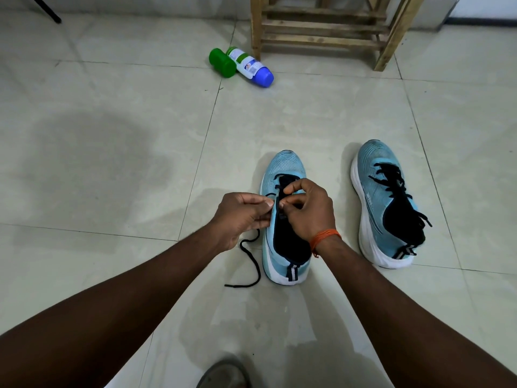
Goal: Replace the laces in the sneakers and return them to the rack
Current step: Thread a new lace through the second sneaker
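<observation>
Near sneaker (289,247): light blue with a white sole, standing upright on the tiled floor (140,107). Its long axis runs from near to far, heel towards the person, toe pointing away towards the wooden rack (324,32).

Left hand (240,217): fingers curled, thumb and fingertips pinching the black lace (253,261) at the left edge of the eyelet row. The lace leaves the underside of this hand, loops down to the floor on the left of the shoe, and ends with its tip just beside the heel.

Right hand (310,208): arched over the throat of the near sneaker from the right, fingers curled, thumb and forefinger closed narrowly at the eyelets. Whether the lace lies between them cannot be told. Both grips sit over the middle of the shoe; toe cap shows beyond them, heel and collar below them. An orange thread band (326,236) circles the right wrist.

Second sneaker (389,203): on the floor to the right, apart from the first, roughly parallel, toe away. It carries black laces, with loose ends hanging over its right side.

A green bottle (222,63) and a white bottle with blue cap (250,65) lie on their sides, touching, just left of the rack's front leg
</observation>
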